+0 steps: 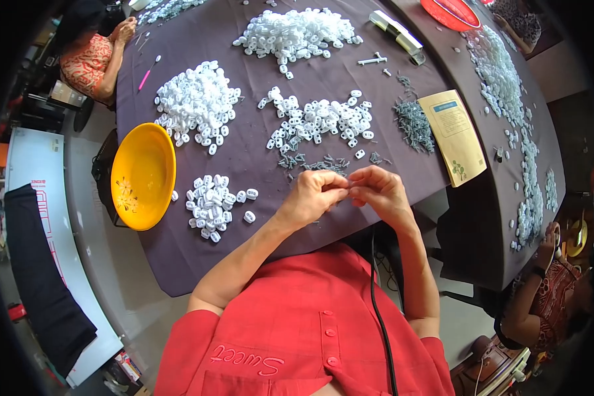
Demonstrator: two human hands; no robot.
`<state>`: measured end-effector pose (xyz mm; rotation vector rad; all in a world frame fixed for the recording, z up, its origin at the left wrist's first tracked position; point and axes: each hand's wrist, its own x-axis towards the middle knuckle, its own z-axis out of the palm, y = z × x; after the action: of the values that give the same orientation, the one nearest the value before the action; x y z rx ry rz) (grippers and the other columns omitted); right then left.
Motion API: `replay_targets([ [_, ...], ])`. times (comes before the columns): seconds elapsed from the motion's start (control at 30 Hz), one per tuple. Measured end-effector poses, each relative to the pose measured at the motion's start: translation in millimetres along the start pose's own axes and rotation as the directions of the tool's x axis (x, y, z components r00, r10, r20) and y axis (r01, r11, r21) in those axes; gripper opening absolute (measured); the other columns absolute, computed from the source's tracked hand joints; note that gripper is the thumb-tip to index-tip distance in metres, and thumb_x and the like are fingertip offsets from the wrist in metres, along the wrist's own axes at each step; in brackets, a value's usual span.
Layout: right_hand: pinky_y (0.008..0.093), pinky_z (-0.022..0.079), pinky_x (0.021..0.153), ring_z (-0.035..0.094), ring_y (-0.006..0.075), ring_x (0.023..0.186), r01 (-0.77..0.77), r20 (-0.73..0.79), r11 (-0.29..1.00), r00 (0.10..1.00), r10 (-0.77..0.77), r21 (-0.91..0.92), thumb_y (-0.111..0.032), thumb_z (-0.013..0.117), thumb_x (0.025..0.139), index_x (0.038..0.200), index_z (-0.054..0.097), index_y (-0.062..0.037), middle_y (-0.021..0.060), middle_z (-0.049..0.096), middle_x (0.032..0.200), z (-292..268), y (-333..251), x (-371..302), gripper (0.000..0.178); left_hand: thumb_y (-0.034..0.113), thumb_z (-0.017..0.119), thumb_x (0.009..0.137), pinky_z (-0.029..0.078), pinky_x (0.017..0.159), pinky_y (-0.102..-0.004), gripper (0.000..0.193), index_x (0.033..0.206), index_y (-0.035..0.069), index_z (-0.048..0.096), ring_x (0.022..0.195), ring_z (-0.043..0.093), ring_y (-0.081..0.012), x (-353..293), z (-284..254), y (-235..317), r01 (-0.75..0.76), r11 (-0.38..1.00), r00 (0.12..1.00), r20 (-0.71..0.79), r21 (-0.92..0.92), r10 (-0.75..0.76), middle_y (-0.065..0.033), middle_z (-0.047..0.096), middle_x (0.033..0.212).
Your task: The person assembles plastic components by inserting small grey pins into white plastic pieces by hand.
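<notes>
My left hand [313, 196] and my right hand [384, 193] meet fingertip to fingertip over the near part of the cloth-covered table. Both are closed in a pinch; whatever lies between the fingers is too small and covered to make out. Just beyond them is a strip of small grey screw-like pieces [320, 165]. Behind that spreads a loose heap of small white oval plastic pieces with two dark holes [327, 120]. Left of my left hand sits a smaller pile of the same white pieces [210, 206].
Bigger white piles [197, 99] stand farther back. A yellow bowl [153, 178] is at the left edge. To the right are another grey heap [414, 125], a tan paper packet [450, 132] and a second table [541, 105]. Other people sit at the far left and right. A black cord [376, 297] hangs before me.
</notes>
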<state>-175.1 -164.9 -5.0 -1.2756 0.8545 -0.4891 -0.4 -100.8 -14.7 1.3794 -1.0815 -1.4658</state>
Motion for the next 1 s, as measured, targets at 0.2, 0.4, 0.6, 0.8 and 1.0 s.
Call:
replay_targets([
  [0.2,0.0246,0.046,0.059,0.06,0.0122,0.065,0.181,-0.184,0.767,0.913,-0.364,-0.616,0.0,0.064,0.077,0.088,0.064,-0.0009,0.005,0.064,0.076,-4,1,18,0.011,0.004,0.062,0.084,0.053,0.055,-0.0215,0.013,0.096,-0.002,0.063,0.059,0.059,-0.0071,-28,-14,-19,0.092,0.954,0.989,-0.088,-0.287,-0.121,-0.0034,0.063,0.075],
  [0.4,0.0276,0.045,0.058,0.059,0.0204,0.063,0.245,-0.109,0.535,0.831,-0.546,-0.809,0.0,0.064,0.075,0.085,0.064,-0.0007,0.0094,0.06,0.074,-9,0,26,0.01,0.002,0.059,0.085,0.056,0.053,-0.0284,0.015,0.1,-0.001,0.058,0.061,0.064,-0.0142,-44,-28,-34,0.09,0.805,0.966,-0.147,-0.586,-0.214,-0.0072,0.062,0.08],
  [0.6,0.0359,0.047,0.064,0.06,0.0279,0.073,0.218,-0.049,0.496,0.88,-0.472,-0.841,-0.008,0.064,0.076,0.083,0.064,-0.0081,0.0079,0.059,0.076,11,1,23,0.007,0.003,0.059,0.086,0.056,0.057,-0.0275,0.019,0.104,0.0,0.059,0.063,0.064,-0.0149,-53,-31,-38,0.045,0.795,0.969,-0.169,-0.604,-0.182,-0.0073,0.063,0.081],
  [0.8,0.0363,0.046,0.062,0.059,0.028,0.072,0.188,-0.04,0.418,0.876,-0.48,-0.889,-0.008,0.063,0.077,0.085,0.065,-0.0077,0.0085,0.057,0.075,17,5,34,0.008,0.003,0.06,0.085,0.058,0.061,-0.0289,0.014,0.099,-0.001,0.06,0.068,0.066,-0.0172,-52,-29,-34,0.034,0.746,0.966,-0.169,-0.665,-0.194,-0.0089,0.064,0.082],
  [1.0,0.0363,0.046,0.063,0.059,0.029,0.073,0.2,-0.016,0.38,0.869,-0.495,-0.903,-0.009,0.062,0.078,0.082,0.061,-0.0058,0.0093,0.057,0.077,16,8,38,0.005,0.003,0.061,0.084,0.058,0.062,-0.0297,0.012,0.096,-0.002,0.06,0.069,0.066,-0.0186,-52,-29,-25,0.025,0.752,0.957,-0.202,-0.659,-0.209,-0.0094,0.065,0.083],
])
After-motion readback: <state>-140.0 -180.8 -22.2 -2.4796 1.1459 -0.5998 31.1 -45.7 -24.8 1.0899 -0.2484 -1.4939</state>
